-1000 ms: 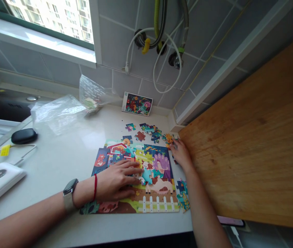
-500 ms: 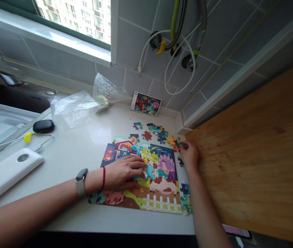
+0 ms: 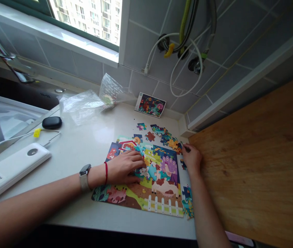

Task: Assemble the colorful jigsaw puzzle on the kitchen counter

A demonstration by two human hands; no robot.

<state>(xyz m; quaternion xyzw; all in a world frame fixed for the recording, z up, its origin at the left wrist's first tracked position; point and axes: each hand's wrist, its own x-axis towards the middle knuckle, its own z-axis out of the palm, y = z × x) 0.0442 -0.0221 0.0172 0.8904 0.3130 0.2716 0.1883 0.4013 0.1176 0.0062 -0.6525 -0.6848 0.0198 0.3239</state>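
A colourful farm jigsaw puzzle (image 3: 161,193) lies partly assembled on the white counter (image 3: 84,151). My left hand (image 3: 125,167), with a watch and red string at the wrist, rests flat on the puzzle's middle with fingers stretched out. My right hand (image 3: 192,159) sits at the puzzle's right edge, fingers pinched on a small puzzle piece (image 3: 185,147). Several loose pieces (image 3: 161,132) lie just beyond the puzzle's top edge. Two more pieces (image 3: 187,203) lie by my right forearm.
A reference picture card (image 3: 150,104) leans on the tiled wall. Clear plastic bags (image 3: 89,101) lie at the back left. A white power bank (image 3: 12,168), a black case (image 3: 52,122) and a cable sit left. A wooden board (image 3: 260,155) borders the right.
My right hand drew back from the loose pieces and closed on a small piece. The left hand stayed on the puzzle. The camera shifted left and up.
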